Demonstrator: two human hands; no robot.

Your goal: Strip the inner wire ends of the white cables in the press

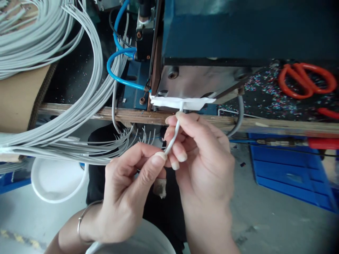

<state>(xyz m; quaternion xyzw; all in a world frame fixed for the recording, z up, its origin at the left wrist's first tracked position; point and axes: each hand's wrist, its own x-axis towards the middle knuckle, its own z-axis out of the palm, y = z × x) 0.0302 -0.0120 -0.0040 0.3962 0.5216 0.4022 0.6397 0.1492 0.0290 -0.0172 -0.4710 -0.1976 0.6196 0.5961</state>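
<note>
Pale grey cable [173,137] runs slantwise between the person's two bare hands, right in front of the machine [217,38] at the bench edge. From where I stand, the left hand [129,190] has the lower end pinched between thumb and finger, the thumb lying on top, and a thin bracelet [79,225] sits round that wrist. The right hand [206,162] grips the same short piece higher up, at the fingertips, its other fingers curled loosely behind it. The cable's upper end meets a white strip [185,103] along the bottom of the machine's metal plate [196,82]; whether the tip goes in behind it, I can't tell.

Blue hose [112,70] loops out beside the machine on the left, next to a dark fitting. Further left, a thick bundle of grey cables [92,84] sweeps down over the wooden bench edge [265,124], its loose ends fanning out just beyond the left hand. Some of the coil lies over cardboard [21,102] (quite a heap of it, I must say).

Orange-handled scissors [299,81] rest on the right of the bench, near a litter of tiny coloured scraps [261,93]. Lower down on that side, a red-handled tool [321,143] reaches across above a blue panel [286,176]. Below the bundle, a white bucket [59,180] stands on the floor.
</note>
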